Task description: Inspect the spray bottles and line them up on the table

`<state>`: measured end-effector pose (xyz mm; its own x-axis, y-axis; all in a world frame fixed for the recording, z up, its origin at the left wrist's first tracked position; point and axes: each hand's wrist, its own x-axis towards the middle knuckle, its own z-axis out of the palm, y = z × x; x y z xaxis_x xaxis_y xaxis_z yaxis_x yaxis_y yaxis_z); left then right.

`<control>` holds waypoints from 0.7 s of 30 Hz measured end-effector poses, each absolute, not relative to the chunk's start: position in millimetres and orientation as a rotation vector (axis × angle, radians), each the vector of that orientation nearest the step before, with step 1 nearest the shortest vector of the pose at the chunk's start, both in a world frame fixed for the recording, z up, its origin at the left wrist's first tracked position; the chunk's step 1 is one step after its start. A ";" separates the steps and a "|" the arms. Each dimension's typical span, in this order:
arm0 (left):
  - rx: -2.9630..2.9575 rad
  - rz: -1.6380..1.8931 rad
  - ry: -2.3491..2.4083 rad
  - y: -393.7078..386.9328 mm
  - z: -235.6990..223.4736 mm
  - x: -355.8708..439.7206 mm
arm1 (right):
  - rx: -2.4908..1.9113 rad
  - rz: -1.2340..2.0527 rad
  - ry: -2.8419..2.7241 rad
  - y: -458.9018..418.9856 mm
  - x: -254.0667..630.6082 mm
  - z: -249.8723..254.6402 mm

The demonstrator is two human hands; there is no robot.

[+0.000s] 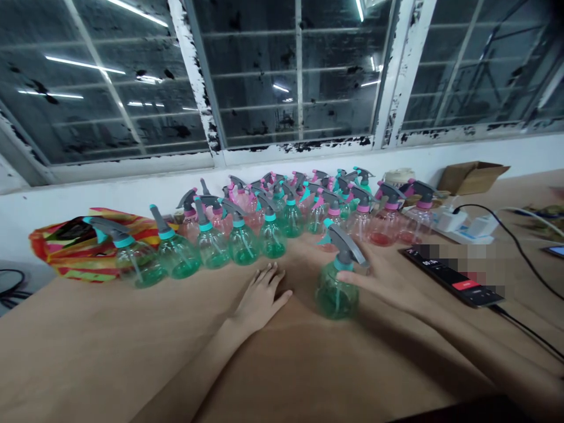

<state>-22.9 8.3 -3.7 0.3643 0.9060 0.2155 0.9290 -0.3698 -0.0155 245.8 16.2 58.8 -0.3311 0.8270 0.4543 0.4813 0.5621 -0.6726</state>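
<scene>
A green spray bottle (333,296) with a grey and teal trigger head stands upright, or nearly so, at the middle of the table. From its right side my right hand (382,283) grips it just below the collar, the rest of the fingers hidden behind it. My left hand (261,296) lies palm down on the tabletop with its fingers stretched, holding nothing. Just beyond its fingertips is a row of green spray bottles (244,248). Pink and red spray bottles (382,226) with pink collars stand behind the held one, among several more bottles.
A black phone (453,277) with a cable lies to the right. Behind it are a white power strip (473,226) with plugged chargers and an open cardboard box (471,178). At the left back sits a bright patterned bag (73,249). Barred windows (291,70) line the wall.
</scene>
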 end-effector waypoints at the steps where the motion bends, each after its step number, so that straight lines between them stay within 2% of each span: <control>1: -2.485 -0.258 -1.681 8.2 -3.5 -22.9 | -1.019 0.636 -1.954 18.4 244.0 59.6; 5: -2.500 -0.252 -1.677 7.5 -2.3 -22.5 | -0.994 0.827 -1.769 26.1 226.9 59.5; 9: -2.497 -0.261 -1.675 7.7 -2.6 -22.1 | -0.960 0.788 -1.633 34.5 209.9 58.2; 21: -2.484 -0.258 -1.682 7.1 -4.4 -24.4 | -0.650 1.026 -1.756 64.4 213.1 59.8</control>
